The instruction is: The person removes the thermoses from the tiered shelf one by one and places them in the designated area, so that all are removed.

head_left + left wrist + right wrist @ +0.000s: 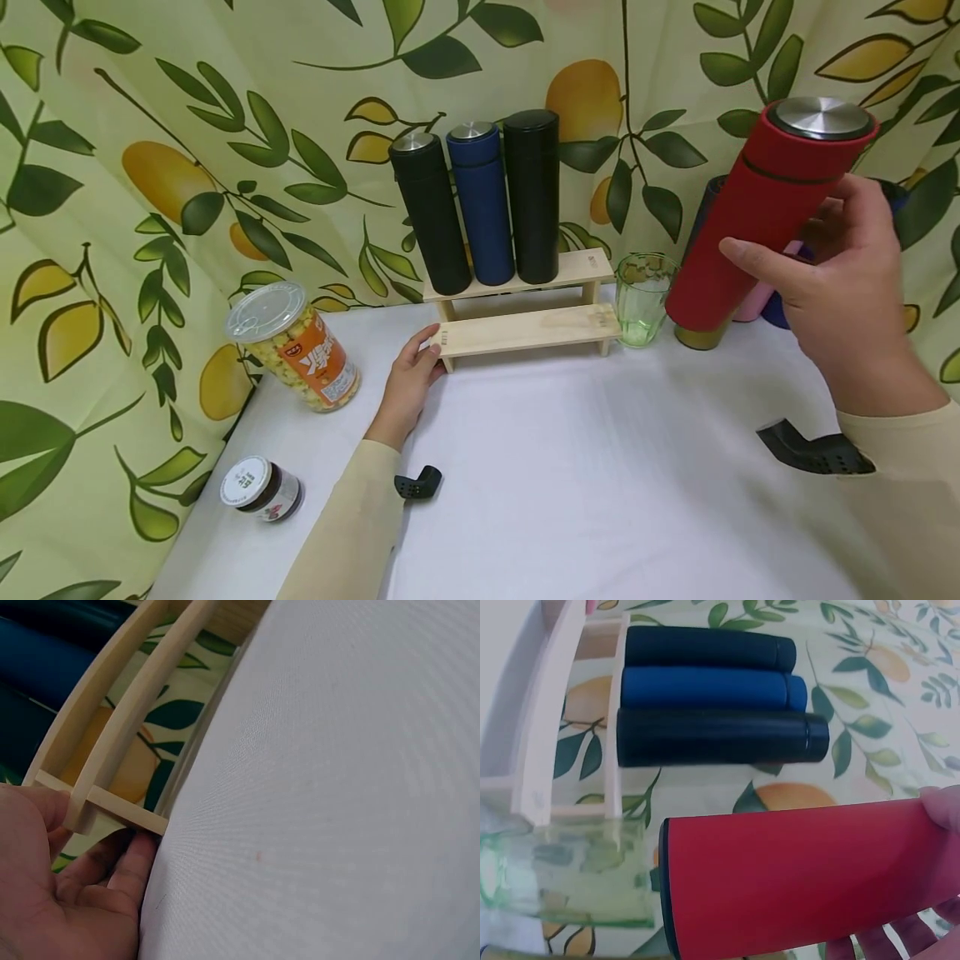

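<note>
Head view: right hand [840, 283] grips a tilted red flask [765, 208] in the air, right of the wooden rack [525, 329]; left hand [408, 383], fingers relaxed, touches the rack's left end.

- The right hand [840, 287] grips a red flask [765, 208] — tilted, steel cap uppermost.
- Just left of that grip stands a green glass [642, 298].
- The left hand [408, 383] touches the wooden rack [528, 327] — three dark flasks [480, 200] stand above its fingers.
</note>
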`<control>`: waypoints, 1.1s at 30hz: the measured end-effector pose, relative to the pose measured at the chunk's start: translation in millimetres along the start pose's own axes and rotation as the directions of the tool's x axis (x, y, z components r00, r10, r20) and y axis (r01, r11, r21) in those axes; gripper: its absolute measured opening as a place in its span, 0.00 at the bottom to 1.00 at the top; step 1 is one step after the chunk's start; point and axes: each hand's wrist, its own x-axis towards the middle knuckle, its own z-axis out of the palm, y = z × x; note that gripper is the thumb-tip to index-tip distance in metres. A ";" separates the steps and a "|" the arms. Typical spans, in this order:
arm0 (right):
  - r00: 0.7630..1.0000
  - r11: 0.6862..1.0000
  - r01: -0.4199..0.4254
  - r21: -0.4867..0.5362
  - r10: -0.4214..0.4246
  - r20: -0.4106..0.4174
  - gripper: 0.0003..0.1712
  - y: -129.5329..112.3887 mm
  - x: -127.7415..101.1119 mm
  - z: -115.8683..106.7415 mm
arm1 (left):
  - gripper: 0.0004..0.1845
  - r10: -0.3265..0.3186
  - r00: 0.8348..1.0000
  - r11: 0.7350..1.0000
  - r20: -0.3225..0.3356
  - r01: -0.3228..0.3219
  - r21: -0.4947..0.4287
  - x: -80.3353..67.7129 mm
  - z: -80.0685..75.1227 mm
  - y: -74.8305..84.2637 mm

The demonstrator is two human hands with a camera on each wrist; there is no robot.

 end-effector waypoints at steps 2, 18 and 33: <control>0.999 0.998 -0.031 -0.047 0.030 -0.012 0.46 5.3 -2.7 -4.7 | 0.25 0.002 1.000 1.000 -0.002 -0.002 -0.003 -0.6 0.2 0.4; 0.976 0.977 -0.170 -0.125 0.150 -0.156 0.45 39.6 -3.9 -31.2 | 0.25 0.008 1.000 1.000 -0.010 -0.007 0.013 -1.4 1.0 0.8; 0.961 0.953 -0.234 -0.195 0.196 -0.194 0.45 75.3 5.5 -38.5 | 0.25 0.003 1.000 1.000 -0.009 -0.003 0.017 -1.7 0.4 0.9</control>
